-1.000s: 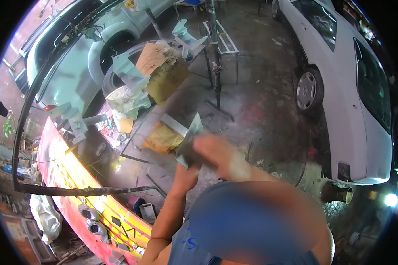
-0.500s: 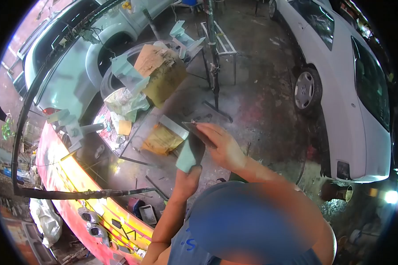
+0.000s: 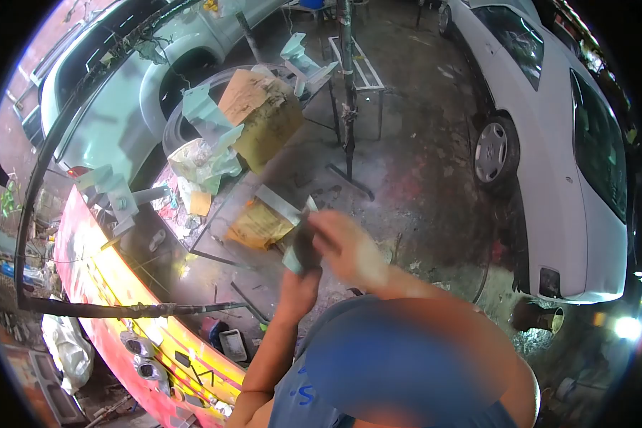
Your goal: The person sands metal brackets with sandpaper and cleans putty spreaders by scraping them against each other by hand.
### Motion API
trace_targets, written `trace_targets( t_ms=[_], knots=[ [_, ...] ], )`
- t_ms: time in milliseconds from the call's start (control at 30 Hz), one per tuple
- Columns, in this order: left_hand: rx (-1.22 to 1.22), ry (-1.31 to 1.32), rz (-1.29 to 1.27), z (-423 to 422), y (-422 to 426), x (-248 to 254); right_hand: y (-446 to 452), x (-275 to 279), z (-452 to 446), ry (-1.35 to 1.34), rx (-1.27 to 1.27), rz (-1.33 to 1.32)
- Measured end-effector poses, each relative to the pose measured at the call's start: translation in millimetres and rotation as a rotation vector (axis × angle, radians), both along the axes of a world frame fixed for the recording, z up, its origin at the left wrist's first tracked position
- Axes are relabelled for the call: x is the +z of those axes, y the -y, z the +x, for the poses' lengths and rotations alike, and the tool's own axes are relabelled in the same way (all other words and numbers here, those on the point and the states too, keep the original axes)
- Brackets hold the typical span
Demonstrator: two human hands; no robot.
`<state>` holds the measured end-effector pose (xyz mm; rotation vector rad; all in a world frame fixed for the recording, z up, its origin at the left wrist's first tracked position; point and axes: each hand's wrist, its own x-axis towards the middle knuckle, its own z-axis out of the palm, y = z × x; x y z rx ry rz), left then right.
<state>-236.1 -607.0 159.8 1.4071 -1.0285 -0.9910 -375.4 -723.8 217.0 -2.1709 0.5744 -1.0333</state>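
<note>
My left hand (image 3: 299, 291) grips the lower end of a small pale green piece (image 3: 291, 260), held up in front of the body. My right hand (image 3: 346, 246) is closed on a dark flat pad (image 3: 306, 244), which lies against the piece and covers much of it. The right hand is slightly smeared by motion. Just left of the hands, a yellow-brown packet (image 3: 260, 223) and a grey-white strip (image 3: 278, 205) rest on a stand's edge.
Behind stands a table with a cardboard box (image 3: 269, 128) and pale green parts (image 3: 208, 114). A red and yellow panel (image 3: 139, 307) curves along the left. A dark pole (image 3: 347, 93) rises ahead. A white car (image 3: 549, 171) stands right, a pale green vehicle (image 3: 114, 121) left.
Half a second ago the dark pad was tilted away from the green piece; now my right hand has moved left and down, bringing it against the piece. My left hand keeps its grip.
</note>
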Motion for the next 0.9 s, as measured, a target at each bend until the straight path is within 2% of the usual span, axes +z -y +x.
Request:
trace_targets(
  t_ms=[67,167,200,233,300,500,567,667,767,833,900],
  knots=[
    [-0.033,-0.065,0.09,-0.4,-7.0,2.1,27.6,3.7,-1.2,0.017,-0.092,0.4],
    [0.019,-0.266,0.142,0.3,-14.1,11.2,32.9,7.0,-19.1,0.222,-0.061,0.5],
    [0.017,-0.678,-0.014,6.3,-7.4,13.8,28.4,12.1,-26.8,0.226,-0.052,0.332],
    [0.092,-0.802,0.001,8.7,-2.6,27.8,23.9,11.0,-32.6,0.206,-0.046,0.23],
    [0.163,-0.859,0.013,19.0,2.5,33.9,14.0,7.5,-43.5,0.171,-0.029,0.024],
    [0.111,-0.974,-0.001,30.8,6.4,40.6,-3.5,11.1,-54.9,0.14,0.166,-0.183],
    [0.057,-0.974,0.002,32.6,6.3,37.6,0.8,14.7,-54.3,0.124,0.181,-0.229],
    [0.014,-0.92,0.024,32.3,2.8,37.4,17.0,18.0,-55.8,0.031,0.084,-0.072],
    [0.066,-0.852,0.033,28.1,3.9,40.2,18.0,21.0,-56.6,0.103,0.08,0.306],
    [0.117,-0.762,-0.013,28.9,14.1,33.6,4.3,9.2,-56.5,0.243,0.043,0.527],
    [0.228,-0.502,-0.046,25.4,24.9,19.3,-12.1,5.2,-52.7,0.369,0.074,0.699]
  ],
)
